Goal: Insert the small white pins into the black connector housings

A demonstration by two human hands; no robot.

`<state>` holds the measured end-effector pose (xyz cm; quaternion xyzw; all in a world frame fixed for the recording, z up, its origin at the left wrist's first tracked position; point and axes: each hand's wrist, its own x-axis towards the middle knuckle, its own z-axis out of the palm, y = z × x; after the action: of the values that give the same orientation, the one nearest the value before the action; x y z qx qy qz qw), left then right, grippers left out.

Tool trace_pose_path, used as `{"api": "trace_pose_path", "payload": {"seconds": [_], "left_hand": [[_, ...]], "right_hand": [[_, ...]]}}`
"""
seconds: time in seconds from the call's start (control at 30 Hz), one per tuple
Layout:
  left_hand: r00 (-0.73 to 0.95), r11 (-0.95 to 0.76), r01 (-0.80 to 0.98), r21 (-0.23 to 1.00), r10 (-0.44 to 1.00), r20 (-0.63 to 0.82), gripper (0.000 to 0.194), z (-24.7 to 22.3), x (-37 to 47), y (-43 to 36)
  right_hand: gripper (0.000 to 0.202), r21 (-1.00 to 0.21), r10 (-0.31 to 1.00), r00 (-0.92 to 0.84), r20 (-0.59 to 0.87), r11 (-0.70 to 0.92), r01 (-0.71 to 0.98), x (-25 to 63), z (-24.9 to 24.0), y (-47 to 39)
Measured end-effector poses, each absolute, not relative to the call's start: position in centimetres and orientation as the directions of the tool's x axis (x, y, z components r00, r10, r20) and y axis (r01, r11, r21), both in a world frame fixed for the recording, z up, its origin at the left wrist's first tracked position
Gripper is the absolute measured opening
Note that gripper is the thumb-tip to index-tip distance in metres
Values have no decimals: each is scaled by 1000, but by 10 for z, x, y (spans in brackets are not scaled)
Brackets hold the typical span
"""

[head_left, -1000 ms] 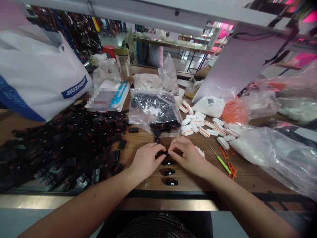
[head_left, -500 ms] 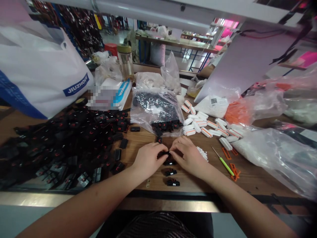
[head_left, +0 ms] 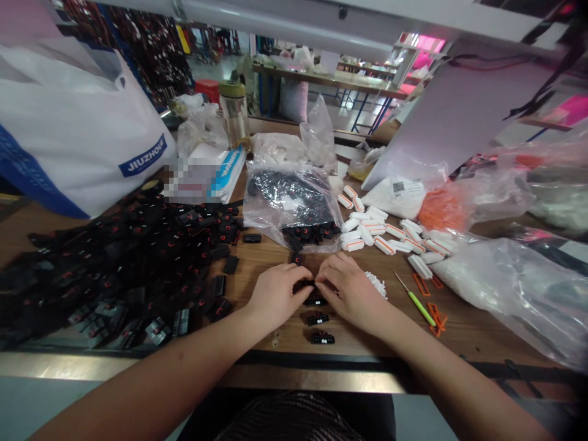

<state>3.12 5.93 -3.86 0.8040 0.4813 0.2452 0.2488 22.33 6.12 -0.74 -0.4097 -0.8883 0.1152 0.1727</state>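
Observation:
In the head view, my left hand (head_left: 278, 293) is closed, thumb and fingers pinching a black plastic connector housing (head_left: 304, 284) mostly hidden by the fingers. My right hand (head_left: 348, 286) meets it from the other side, its fingertips pinched together at the housing's right end; whatever they grip is too small to make out. Just below the hands, three similar black connectors lie in a column: one partly under the fingers (head_left: 316, 301), a middle one (head_left: 318, 319) and a front one (head_left: 323, 338). White dots show on their faces. Right of my right hand is a pile of tiny white pieces (head_left: 375, 284).
A large heap of black connectors (head_left: 151, 257) covers the left. Behind the hands lies a clear bag of black parts (head_left: 289, 199). To the right are white housings with orange strips (head_left: 383, 245), a green-handled pick (head_left: 421, 308), orange frames (head_left: 419, 285) and plastic bags (head_left: 509, 288).
Both hands stay at the same spot with the fingertips almost still. The whole view has shifted very slightly; nothing on the table has visibly moved.

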Motion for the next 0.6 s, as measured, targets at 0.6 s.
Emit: {"api": "trace_pose_path", "payload": {"seconds": [0.6], "left_hand": [[399,-384,654,652,907,134,11,-38,31,61]], "right_hand": [[21,-426,786,-586,195,606,672,240,0,64]]}}
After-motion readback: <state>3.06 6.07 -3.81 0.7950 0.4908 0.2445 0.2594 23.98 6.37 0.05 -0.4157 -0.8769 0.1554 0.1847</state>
